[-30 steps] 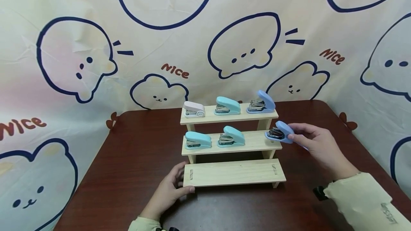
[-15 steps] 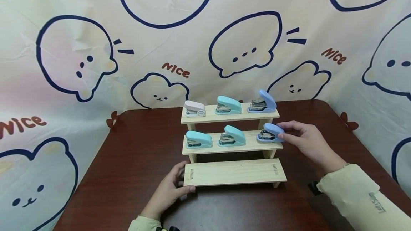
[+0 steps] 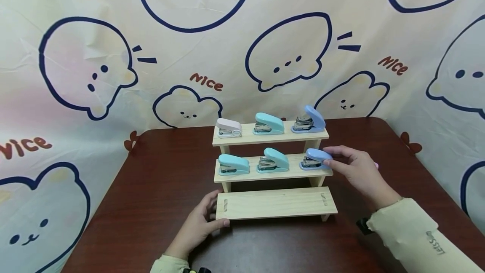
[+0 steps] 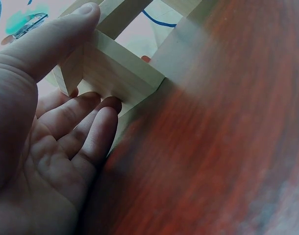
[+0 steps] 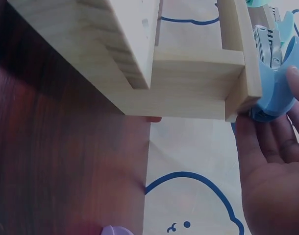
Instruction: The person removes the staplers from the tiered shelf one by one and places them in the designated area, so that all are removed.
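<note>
My right hand (image 3: 360, 175) pinches the rear of a periwinkle-blue stapler (image 3: 313, 159) at the right end of the middle shelf. In the right wrist view, thumb and fingers lie around the stapler's back end (image 5: 277, 90), right at the shelf's edge. My left hand (image 3: 199, 221) grips the left end of the tiered wooden rack's bottom shelf (image 3: 276, 204), thumb at the front corner. In the left wrist view its fingers (image 4: 103, 132) curl against the rack's side panel (image 4: 115, 73). Two turquoise staplers, one left (image 3: 233, 164) and one central (image 3: 273, 160), share the middle shelf.
On the top shelf stand a white stapler (image 3: 229, 128), a turquoise stapler (image 3: 268, 124) and a blue stapler (image 3: 308, 120). The rack is on a dark red-brown table (image 3: 166, 172), backed by a cartoon-print cloth (image 3: 235, 54). A small purple object (image 5: 116, 230) shows beyond my right hand.
My right hand has moved left with the blue stapler, from the middle shelf's right end to farther onto it, and the stapler now sits level. The left hand has stayed in place.
</note>
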Tool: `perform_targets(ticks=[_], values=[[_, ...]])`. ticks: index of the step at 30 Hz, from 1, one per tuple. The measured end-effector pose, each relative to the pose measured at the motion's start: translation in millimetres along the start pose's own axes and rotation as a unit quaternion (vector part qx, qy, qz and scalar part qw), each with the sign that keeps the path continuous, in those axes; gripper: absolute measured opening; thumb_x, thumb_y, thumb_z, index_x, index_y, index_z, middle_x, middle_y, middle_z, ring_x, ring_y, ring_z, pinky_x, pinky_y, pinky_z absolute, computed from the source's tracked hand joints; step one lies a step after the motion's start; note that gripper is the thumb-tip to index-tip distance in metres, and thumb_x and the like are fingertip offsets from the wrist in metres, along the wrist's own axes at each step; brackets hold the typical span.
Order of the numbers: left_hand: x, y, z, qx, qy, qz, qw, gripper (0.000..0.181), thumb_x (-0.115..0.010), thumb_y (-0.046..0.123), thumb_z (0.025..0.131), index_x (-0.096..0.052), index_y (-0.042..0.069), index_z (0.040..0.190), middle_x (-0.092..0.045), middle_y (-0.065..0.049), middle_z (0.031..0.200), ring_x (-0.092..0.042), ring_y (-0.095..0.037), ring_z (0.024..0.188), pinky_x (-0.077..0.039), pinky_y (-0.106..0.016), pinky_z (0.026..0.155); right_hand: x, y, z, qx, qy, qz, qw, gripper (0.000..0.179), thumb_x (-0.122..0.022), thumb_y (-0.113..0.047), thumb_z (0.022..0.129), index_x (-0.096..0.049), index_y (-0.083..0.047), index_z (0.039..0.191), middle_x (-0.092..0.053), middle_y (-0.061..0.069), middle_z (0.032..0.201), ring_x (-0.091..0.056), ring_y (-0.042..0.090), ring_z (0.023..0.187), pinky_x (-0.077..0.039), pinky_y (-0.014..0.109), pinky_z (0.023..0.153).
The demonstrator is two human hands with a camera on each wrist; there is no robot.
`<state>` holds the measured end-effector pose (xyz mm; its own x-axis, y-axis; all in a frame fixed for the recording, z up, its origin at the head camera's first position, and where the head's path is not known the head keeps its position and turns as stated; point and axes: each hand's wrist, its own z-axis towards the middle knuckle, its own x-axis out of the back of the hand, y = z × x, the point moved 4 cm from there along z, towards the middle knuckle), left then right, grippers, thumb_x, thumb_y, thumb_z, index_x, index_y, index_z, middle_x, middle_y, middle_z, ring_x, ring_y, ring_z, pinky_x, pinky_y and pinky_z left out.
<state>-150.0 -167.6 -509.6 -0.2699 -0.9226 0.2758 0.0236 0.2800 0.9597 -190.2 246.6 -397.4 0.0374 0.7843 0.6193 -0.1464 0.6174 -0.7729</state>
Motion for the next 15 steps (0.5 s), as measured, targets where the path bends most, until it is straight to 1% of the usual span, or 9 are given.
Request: perform_targets(ticks=[5,9,15], values=[[1.2,0.2,0.2,0.0,-0.005,-0.007,1.0,0.089,-0.086,0.014,0.08,-0.034,0.003,0.152,-0.055,-0.021,0.142,-0.063,-0.026,0.106,-0.051,-0.028,0.085,-5.0,0.0,-0.4,0.014,0.012,0.022,0.9996,0.043,-0.069,-0.035,0.096,-0.065,-0.013,0.133,-0.066,0.013,0.126,-0.059,0.027,0.104,-0.051,0.021,0.079],[2.0,0.1,1.2,-0.002,-0.008,-0.02,0.9998,0.089,-0.086,0.012,0.08,-0.033,0.002,0.152,-0.053,-0.021,0.144,-0.064,-0.027,0.108,-0.051,-0.028,0.086,-7.3,-0.1,-0.7,0.023,0.022,0.026,0.9992,0.042,-0.069,-0.034,0.096,-0.065,-0.013,0.132,-0.067,0.012,0.125,-0.059,0.027,0.101,-0.052,0.02,0.077],[0.1,-1.3,1.5,0.003,-0.011,-0.025,0.9996,0.09,-0.086,0.013,0.08,-0.034,0.001,0.152,-0.053,-0.021,0.144,-0.064,-0.026,0.107,-0.052,-0.027,0.085,-8.4,3.3,-2.0,0.012,0.019,0.031,0.9993,0.043,-0.069,-0.035,0.096,-0.065,-0.013,0.134,-0.066,0.012,0.128,-0.059,0.027,0.105,-0.051,0.018,0.079]])
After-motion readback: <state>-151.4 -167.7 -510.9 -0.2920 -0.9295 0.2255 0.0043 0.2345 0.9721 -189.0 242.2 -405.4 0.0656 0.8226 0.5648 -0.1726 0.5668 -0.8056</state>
